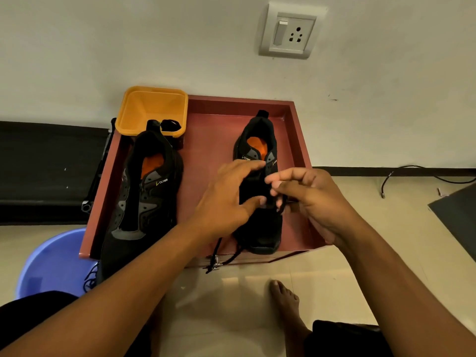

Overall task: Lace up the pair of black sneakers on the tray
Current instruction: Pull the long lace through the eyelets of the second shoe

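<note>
Behind everything, a white wall meeting a pale tiled floor. On that floor, hard against the wall, a red tray with raised sides. Just off its near left corner, a blue basin.

Inside the tray, two black sneakers with orange insoles, heels toward the wall. Along the left side, the left sneaker, eyelets bare, toe sticking out past the near rim. Well apart on the right side, the right sneaker, toe just inside the near rim.

Perched on the tray's far left corner, a yellow tub with a small dark bundle in it.

Over the right sneaker, both hands. Spread wide with fingers straight, the left hand, index tip up near the collar, thumb low over the middle of the shoe. Curled, with fingertips pinching a black lace just beside that thumb, the right hand. Loose lace ends trailing from under the left wrist over the tray's near rim.

Below, a bare foot on the tiles. High on the wall, a white switch and socket plate.
</note>
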A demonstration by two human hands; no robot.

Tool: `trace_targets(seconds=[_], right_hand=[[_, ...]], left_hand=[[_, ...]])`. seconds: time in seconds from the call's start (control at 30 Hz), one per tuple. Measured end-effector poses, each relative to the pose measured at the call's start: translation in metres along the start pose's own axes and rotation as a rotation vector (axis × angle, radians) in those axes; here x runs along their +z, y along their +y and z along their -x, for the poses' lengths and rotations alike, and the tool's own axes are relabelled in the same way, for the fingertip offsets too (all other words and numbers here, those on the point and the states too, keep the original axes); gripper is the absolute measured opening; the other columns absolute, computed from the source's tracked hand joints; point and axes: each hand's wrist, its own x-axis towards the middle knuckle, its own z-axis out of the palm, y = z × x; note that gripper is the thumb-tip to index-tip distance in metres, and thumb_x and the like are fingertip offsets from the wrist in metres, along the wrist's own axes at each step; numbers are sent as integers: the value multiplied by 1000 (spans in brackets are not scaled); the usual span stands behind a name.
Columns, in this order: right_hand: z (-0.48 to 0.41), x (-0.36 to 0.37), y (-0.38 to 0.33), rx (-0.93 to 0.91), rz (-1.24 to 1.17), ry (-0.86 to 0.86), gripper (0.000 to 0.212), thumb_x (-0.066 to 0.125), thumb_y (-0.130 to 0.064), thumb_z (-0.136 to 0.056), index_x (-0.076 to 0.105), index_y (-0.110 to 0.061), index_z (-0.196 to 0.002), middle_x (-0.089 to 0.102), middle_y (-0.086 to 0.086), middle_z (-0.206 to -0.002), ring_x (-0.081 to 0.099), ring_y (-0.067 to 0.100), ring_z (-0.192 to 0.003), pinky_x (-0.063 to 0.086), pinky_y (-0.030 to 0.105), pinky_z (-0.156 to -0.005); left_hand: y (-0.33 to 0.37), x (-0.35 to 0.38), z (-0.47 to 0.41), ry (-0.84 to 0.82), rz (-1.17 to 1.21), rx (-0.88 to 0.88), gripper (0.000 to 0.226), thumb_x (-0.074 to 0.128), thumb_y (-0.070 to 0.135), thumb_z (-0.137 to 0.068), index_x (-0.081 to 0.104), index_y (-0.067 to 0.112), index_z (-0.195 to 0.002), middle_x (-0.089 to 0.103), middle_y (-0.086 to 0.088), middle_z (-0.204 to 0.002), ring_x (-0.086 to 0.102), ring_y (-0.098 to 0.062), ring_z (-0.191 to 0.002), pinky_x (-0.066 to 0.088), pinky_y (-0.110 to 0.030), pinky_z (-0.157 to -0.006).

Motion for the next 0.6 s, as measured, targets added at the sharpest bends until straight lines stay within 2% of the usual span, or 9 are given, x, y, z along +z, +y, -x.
trace_targets(seconds=[0.1, 0.2, 0.27, 0.37, 0.47, 0.53, 0.6], right_hand=[[2, 4, -3, -49, -40, -87, 23, 67, 1, -95, 68, 2, -119, 77, 17, -91, 61, 17, -60, 55, 28, -58], [1, -17, -2, -18, 49, -76, 21, 67, 3, -95, 71, 1, -115, 77, 20, -91, 54, 15, -56, 48, 23, -52], [0, -32, 0, 10, 144, -29, 17, 68, 1, -94, 75, -2, -109, 78, 16, -87, 51, 14, -58, 45, 19, -49], [-4, -31, 2, -14, 157, -8, 15, 71, -3, -93, 77, -5, -107, 78, 12, -84, 52, 14, -59, 43, 18, -47], [-7, -18, 3, -68, 131, -60, 14, 74, -7, -93, 76, -4, -106, 75, 10, -78, 55, 14, -56, 44, 21, -47], [-10, -22, 3, -63, 195, -52, 11, 77, -11, -92, 78, -6, -101, 76, 10, -80, 55, 13, -57, 45, 20, -48], [-11, -34, 3, -44, 261, -11, 8, 78, -15, -90, 79, -9, -96, 75, 9, -79, 55, 13, -60, 47, 20, -49]], left_hand=[[11, 6, -2, -33, 165, 55, 52, 72, 14, -90, 59, 34, -136, 68, 17, -117, 64, -8, -116, 54, -39, -98], [8, -2, -7, 22, 59, -23, 35, 76, 12, -89, 72, 31, -117, 70, 17, -93, 64, 2, -97, 52, -27, -85], [2, -10, -8, 2, -44, -44, 28, 77, 16, -89, 75, 32, -112, 68, 18, -92, 58, 3, -98, 45, -17, -83], [7, -12, -5, -84, -57, 46, 16, 76, 29, -91, 76, 34, -106, 69, 19, -95, 54, -6, -103, 44, -25, -87], [19, -9, -6, -44, -26, 121, 3, 76, 31, -92, 78, 29, -93, 68, 23, -82, 59, -4, -90, 46, -22, -77], [14, -16, -11, -26, -63, 73, 10, 77, 28, -92, 77, 29, -82, 66, 22, -70, 63, -4, -79, 45, -15, -66], [3, -29, -16, -34, -79, -27, 16, 76, 31, -92, 74, 34, -77, 70, 12, -66, 67, -9, -73, 51, -23, -63]])
